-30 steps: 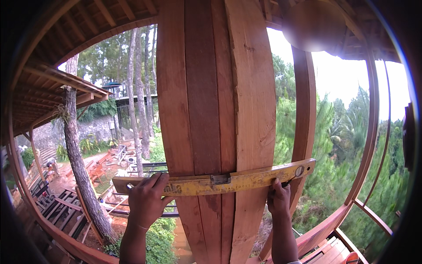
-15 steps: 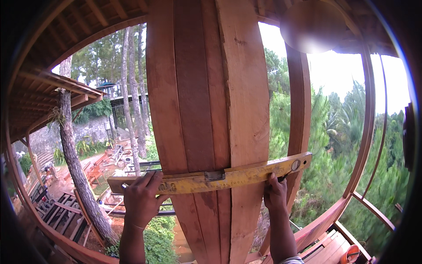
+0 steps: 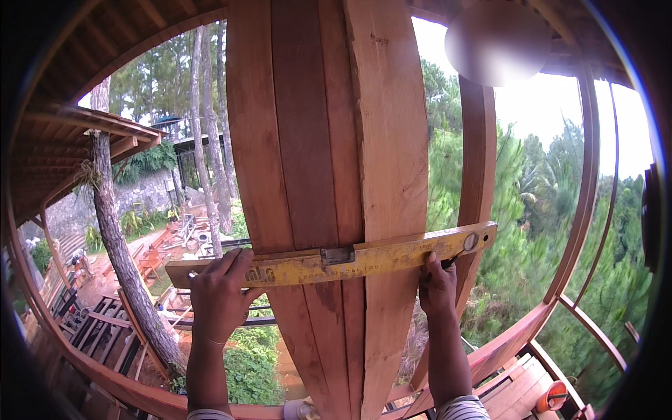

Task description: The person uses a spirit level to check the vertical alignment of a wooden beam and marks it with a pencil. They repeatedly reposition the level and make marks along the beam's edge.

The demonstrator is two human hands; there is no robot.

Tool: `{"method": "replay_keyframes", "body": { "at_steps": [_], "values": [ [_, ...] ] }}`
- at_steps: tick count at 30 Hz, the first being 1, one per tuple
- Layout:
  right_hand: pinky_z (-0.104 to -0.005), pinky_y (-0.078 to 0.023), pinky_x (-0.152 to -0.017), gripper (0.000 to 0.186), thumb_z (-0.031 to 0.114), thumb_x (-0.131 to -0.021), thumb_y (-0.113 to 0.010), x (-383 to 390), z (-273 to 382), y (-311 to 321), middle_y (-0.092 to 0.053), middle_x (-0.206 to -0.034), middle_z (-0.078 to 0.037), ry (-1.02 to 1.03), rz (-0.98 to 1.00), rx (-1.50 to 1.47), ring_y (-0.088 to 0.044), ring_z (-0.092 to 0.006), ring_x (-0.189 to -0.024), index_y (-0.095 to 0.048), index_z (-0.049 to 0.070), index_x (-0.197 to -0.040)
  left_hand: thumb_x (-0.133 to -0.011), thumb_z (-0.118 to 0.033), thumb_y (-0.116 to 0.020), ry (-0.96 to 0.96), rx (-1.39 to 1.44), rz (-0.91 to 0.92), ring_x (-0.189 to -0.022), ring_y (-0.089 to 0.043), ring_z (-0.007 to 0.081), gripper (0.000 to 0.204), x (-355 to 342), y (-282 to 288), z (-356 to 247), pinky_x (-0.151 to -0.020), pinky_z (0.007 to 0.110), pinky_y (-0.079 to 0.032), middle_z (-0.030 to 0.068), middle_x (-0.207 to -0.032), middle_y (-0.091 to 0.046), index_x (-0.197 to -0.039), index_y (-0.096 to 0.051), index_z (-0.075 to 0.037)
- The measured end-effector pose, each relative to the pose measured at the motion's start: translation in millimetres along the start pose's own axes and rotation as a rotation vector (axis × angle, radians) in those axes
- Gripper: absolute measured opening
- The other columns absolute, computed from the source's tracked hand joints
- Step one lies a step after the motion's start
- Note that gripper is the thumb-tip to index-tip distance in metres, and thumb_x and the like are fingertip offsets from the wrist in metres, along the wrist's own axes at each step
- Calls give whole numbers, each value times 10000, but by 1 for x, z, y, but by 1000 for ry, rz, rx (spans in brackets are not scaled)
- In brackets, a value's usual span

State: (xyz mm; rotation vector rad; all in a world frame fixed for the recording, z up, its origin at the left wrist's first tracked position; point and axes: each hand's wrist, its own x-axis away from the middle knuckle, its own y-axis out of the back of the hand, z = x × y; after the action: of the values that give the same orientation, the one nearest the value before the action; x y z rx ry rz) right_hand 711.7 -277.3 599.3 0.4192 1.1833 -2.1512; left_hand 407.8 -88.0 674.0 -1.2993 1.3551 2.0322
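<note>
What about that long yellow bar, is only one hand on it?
No, the left hand and the right hand both hold the yellow spirit level.

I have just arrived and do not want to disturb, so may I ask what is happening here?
A person is holding a long, scuffed yellow spirit level crosswise in front of tall reddish-brown wooden boards that stand side by side. The left hand grips it near its left end, and the right hand holds it from below, nearer its right end. In this view, the right end sits higher than the left. An orange bucket is at the lower right.
</note>
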Motion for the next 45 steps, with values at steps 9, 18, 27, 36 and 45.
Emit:
{"method": "replay_keyframes", "body": {
  "at_steps": [9, 18, 27, 36, 45],
  "values": [
    [-183, -369, -527, 133, 219, -956, -715, 0, 0, -2, -528, -750, 79, 1, 12, -6, -483, -32, -659, -600, 155, -968, -552, -222, -933, -2, 15, -45, -1003, -682, 314, 710, 3, -2, 3, -836, 436, -555, 108, -1161, -686, -1188, -659, -61],
    [-171, -372, -521, 172, 243, -942, -734, 0, 0, 4, -539, -761, 76, -8, 15, 33, -488, -20, -654, -603, 150, -1003, -586, -280, -917, -56, 1, -57, -1025, -673, 299, 718, 3, -4, 9, -843, 422, -551, 107, -1190, -673, -1212, -648, -54],
    [-146, -356, -465, 185, 221, -933, -741, -4, -7, 8, -587, -820, 78, 31, 7, -19, -511, -3, -645, -607, 142, -1032, -553, -270, -930, -8, 3, -33, -1029, -673, 309, 752, 4, -5, 7, -872, 426, -542, 113, -1182, -686, -1217, -655, -52],
    [-148, -373, -493, 180, 228, -940, -734, -4, -9, 10, -587, -812, 77, 27, 35, 2, -508, -1, -646, -616, 131, -1036, -535, -317, -930, -41, 6, -99, -1018, -682, 312, 803, 4, -8, 11, -835, 424, -552, 110, -1168, -683, -1236, -623, -72],
    [-170, -405, -532, 172, 230, -955, -717, -7, -13, 13, -576, -790, 65, 52, -8, 10, -514, -18, -648, -591, 138, -1027, -534, -320, -927, -69, -29, -125, -1049, -679, 283, 829, 11, -14, 16, -823, 428, -549, 79, -1188, -677, -1270, -613, -105]
  ]
}}
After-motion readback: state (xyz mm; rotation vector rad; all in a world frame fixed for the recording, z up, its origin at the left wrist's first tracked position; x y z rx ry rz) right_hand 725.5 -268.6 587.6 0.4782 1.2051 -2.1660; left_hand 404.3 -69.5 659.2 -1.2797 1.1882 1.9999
